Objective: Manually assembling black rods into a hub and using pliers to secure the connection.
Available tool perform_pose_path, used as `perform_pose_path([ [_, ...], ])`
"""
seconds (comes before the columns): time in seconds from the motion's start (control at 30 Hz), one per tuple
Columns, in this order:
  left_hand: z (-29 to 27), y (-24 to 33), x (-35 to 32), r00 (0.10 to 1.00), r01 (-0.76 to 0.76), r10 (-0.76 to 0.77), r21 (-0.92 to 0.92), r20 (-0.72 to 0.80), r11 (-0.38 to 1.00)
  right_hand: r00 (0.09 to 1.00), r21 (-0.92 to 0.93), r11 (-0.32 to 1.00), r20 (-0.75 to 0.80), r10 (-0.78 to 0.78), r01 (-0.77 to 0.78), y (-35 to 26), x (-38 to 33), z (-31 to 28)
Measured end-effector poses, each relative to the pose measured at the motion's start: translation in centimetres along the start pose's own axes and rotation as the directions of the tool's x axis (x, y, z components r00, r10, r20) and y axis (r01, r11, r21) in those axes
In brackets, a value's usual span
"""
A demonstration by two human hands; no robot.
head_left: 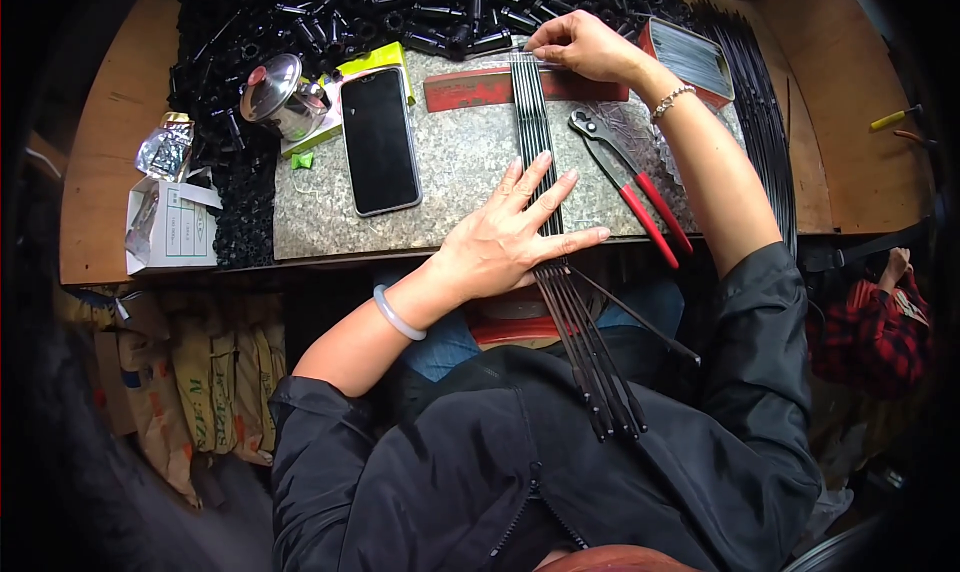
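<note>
The left hand (515, 227) lies flat, with the fingers spread, on a bundle of thin black rods (535, 122). It presses them down on the stone slab (460, 162) near its near edge and does not close around them. The rods lie side by side and run from the far part of the slab, over the near edge, down to the person's lap, where their ends spread a little. The right hand (580, 47) is at the far ends of the rods, and its fingertips pinch there; what exactly they pinch is too small to tell. A red flat bar (470, 87) lies across the slab under the rods. Just right of the rods lie pliers with red handles (630, 177). Left of them lies a black phone (380, 142), and further left stands a small metal pot (280, 97). A heap of black plastic parts (330, 17) fills the far side of the table.
</note>
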State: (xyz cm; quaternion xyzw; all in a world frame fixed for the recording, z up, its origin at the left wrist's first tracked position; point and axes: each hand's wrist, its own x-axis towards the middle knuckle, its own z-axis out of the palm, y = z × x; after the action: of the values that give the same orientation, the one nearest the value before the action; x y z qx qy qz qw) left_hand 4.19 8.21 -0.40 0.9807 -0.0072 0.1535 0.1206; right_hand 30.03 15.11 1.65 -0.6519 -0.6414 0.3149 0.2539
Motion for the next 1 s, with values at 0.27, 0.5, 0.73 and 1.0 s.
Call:
perform_pose_path([
  [0.27,-0.1,0.0,0.0,1.0,-0.007,0.007,0.032,-0.002,0.999,0.996,-0.069,0.994,0.0,-0.09,0.09,-0.3,0.3,-0.3],
  [0.5,0.1,0.0,-0.1,1.0,0.004,-0.005,0.008,0.002,1.0,0.995,0.017,0.996,-0.038,-0.087,0.088,0.4,0.1,0.1],
  [0.73,0.1,0.0,-0.1,1.0,0.001,-0.001,0.019,-0.007,1.0,0.994,-0.011,0.995,-0.045,-0.095,0.095,0.7,0.6,0.8],
  [1.0,0.0,0.2,0.0,0.999,-0.001,0.0,-0.016,-0.035,1.0,0.83,-0.207,0.933,-0.428,-0.358,0.296,-0.1,0.4,1.4],
])
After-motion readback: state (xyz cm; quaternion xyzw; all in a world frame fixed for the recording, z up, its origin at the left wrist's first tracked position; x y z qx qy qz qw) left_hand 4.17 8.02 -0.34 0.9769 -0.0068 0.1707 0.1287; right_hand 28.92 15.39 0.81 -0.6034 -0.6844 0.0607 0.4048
